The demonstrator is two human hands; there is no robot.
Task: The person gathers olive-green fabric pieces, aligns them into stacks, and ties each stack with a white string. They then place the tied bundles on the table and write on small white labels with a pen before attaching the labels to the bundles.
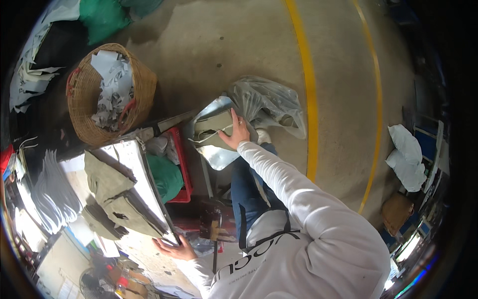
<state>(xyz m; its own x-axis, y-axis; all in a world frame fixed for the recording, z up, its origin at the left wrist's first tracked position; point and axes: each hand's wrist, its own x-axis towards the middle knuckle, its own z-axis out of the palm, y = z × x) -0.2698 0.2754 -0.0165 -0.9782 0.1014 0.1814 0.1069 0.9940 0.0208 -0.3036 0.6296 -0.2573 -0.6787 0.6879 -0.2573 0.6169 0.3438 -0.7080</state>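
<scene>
My right hand (237, 133) reaches forward over a tied bundle of olive-grey sheet pieces (213, 122). Its thumb and fingers span the bundle's right end; a pale tie crosses the top. Beneath the bundle is a shiny silvery sheet (219, 157). My left hand (178, 248) lies at the worktable's edge with its fingers spread, holding nothing. Just beyond it on the worktable (142, 251) are stacks of olive-grey cut pieces (122, 202), some with a dark hole or notch.
A wicker basket (145, 79) of paper scraps stands at the far left. A red crate (185, 187) with a green bag (164, 179) sits beside the table. Clear plastic (279, 102) lies on the floor near a yellow line (311, 99). White sheets (54, 192) are stacked at left.
</scene>
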